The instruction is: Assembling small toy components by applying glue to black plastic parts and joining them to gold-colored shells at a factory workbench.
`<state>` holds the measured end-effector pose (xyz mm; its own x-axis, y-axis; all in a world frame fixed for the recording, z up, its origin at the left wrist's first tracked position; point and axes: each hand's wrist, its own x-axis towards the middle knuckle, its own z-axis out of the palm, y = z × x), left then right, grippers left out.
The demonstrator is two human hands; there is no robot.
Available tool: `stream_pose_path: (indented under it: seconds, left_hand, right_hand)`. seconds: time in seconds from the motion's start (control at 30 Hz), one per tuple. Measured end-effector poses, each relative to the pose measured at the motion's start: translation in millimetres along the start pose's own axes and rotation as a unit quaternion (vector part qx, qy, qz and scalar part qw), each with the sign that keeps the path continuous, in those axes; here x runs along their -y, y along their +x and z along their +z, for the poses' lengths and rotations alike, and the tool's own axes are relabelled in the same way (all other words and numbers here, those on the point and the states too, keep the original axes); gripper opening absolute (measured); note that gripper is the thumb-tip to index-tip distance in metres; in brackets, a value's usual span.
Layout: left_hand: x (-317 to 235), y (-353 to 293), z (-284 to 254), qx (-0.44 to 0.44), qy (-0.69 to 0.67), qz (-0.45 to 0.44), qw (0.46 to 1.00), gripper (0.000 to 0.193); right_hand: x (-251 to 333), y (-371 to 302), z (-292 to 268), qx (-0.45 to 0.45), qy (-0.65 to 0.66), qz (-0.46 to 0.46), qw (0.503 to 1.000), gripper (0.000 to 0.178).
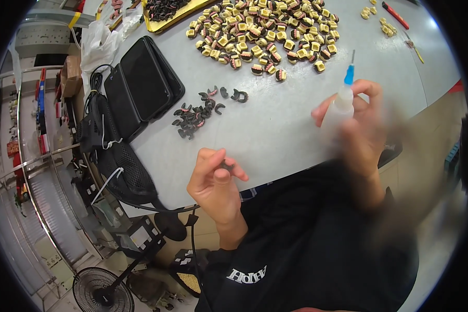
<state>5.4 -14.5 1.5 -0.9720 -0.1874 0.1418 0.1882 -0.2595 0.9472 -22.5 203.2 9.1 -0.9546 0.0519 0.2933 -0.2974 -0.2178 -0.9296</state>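
Note:
My right hand (367,138) is closed around a translucent white squeeze bottle (339,115). The bottle's blue tip with a thin metal needle points upward, away from me. Near the table's front edge, my left hand (213,193) pinches a small dark piece (225,165), mostly hidden by the fingers. Beyond that hand lies a loose pile of small black curved pieces (195,118), some with pink parts. Farther back spreads a large heap of small cream-coloured blocks (275,35) with black and pink parts, resembling miniature teeth models.
To the left, a black phone-like device (145,80) lies beside a black mesh pouch (125,169) and cables. At the back stands a yellow tray (184,15) of black pieces. A red pen-like tool (395,15) lies far right. A fan (103,291) stands below left.

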Motion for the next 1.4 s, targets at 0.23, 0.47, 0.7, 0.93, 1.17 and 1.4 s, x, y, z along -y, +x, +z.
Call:
stream_pose_path:
  seconds: [0.23,0.47,0.7,0.93,1.17,1.4]
  left_hand:
    - [3.5,-2.3,6.6,0.023,-0.037,-0.03,0.999,0.025]
    - [-2.0,-0.2,14.3,0.038,-0.055,-0.056,0.996,0.026]
    - [-0.8,-1.0,14.5,0.046,-0.074,-0.062,0.994,0.027]
    - [1.8,-3.6,11.7,0.049,0.033,0.003,0.998,0.031]
    - [4.2,-3.6,14.6,0.07,0.09,0.028,0.993,0.035]
    - [3.4,-4.8,15.6,0.062,0.102,0.026,0.992,0.034]
  right_hand:
    - [-1.7,6.6,3.6,0.017,0.207,0.132,0.969,0.037]
    - [-6.1,13.9,15.7,-0.052,0.123,0.084,0.987,0.043]
    - [-11.2,12.5,31.9,-0.083,0.201,0.086,0.972,0.04]
    - [-17.1,2.6,36.2,-0.017,0.173,0.074,0.982,0.037]
    - [-16.4,2.2,36.8,-0.014,0.16,0.046,0.986,0.036]
    - [-18.0,0.6,36.7,-0.002,0.169,0.04,0.985,0.033]
